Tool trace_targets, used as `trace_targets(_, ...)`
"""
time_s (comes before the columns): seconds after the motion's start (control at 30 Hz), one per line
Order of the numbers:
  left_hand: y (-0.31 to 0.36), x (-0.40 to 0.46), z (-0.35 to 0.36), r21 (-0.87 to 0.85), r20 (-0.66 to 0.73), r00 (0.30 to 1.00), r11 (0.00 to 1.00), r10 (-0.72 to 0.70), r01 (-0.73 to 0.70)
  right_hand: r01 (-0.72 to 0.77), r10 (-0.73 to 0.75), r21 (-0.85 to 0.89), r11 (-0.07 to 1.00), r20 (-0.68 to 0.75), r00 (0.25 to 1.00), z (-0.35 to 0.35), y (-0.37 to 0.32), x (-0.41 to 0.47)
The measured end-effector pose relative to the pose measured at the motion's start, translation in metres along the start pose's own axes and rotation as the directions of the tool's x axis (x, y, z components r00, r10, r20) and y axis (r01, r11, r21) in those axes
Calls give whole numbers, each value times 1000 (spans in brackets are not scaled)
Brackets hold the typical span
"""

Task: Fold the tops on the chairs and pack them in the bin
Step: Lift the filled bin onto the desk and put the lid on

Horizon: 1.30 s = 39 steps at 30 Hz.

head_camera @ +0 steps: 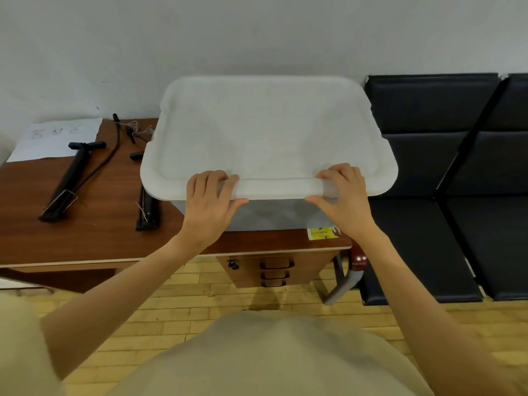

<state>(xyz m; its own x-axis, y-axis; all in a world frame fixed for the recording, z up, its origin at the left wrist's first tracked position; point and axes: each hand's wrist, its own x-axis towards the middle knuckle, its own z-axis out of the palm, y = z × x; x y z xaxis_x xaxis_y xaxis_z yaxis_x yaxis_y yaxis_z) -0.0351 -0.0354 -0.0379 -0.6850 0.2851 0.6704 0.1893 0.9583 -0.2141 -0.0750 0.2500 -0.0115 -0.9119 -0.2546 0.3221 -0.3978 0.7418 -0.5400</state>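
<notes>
A translucent white plastic bin [257,215] stands on the right end of a brown wooden desk [94,235], covered by its white lid [265,132]. My left hand [211,204] grips the lid's near edge left of centre, fingers on top and thumb under the rim. My right hand [345,195] grips the same edge further right in the same way. Black padded chairs [423,155] stand to the right of the desk with bare seats. No tops are visible; the bin's contents are hidden by the lid.
On the desk's left part lie a black hand pump [68,181], a black cable [114,144], a second black tool [147,210] and a white sheet of paper [57,140]. Drawers [275,270] sit under the desk's right end. The floor is yellow wood.
</notes>
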Motion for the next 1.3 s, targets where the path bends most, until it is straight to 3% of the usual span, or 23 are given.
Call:
trace_targets(0.17,-11,9,-15,-255,53,997,965,-47,59,13,-9,-76,997,53,999,-5,-12,15)
trace_targets(0.23,-26,18,-19,-266,36,989,952,-145,149,1,1,-32,999,80,997,0,-24,28)
trace_targets(0.3,-48,27,-18,-246,23,944,914,-328,323,28,-29,8,1000,73,997,9,-38,44)
trace_targets(0.4,-85,30,-14,-252,118,770,731,-627,634,90,-97,72,993,99,990,30,-66,72)
trace_targets(0.5,-122,27,-6,-233,287,554,504,-782,832,134,-155,120,984,182,971,56,-99,107)
trace_targets(0.6,-150,34,3,-247,548,361,267,-754,932,213,-241,145,966,222,945,86,-127,151)
trace_targets(0.7,-166,42,12,-205,799,135,-54,-586,977,196,-232,151,969,289,929,118,-152,198)
trace_targets(0.77,-171,42,18,-173,868,70,-168,-491,971,178,-214,131,975,349,913,138,-164,224)
trace_targets(0.9,-168,41,27,-200,900,66,-275,-431,940,278,-265,39,960,453,851,173,-179,260)
trace_targets(1.0,-170,39,30,-270,876,119,-272,-468,924,385,-302,-65,921,507,807,192,-184,277)
trace_targets(1.07,-174,39,29,-297,838,169,-173,-519,939,386,-297,-81,919,500,813,199,-185,285)
trace_targets(1.2,-177,38,29,-307,760,321,122,-565,944,388,-306,-87,918,467,830,200,-184,289)
trace_targets(1.3,-176,39,33,-354,752,400,191,-524,916,312,-266,-30,950,448,854,196,-189,292)
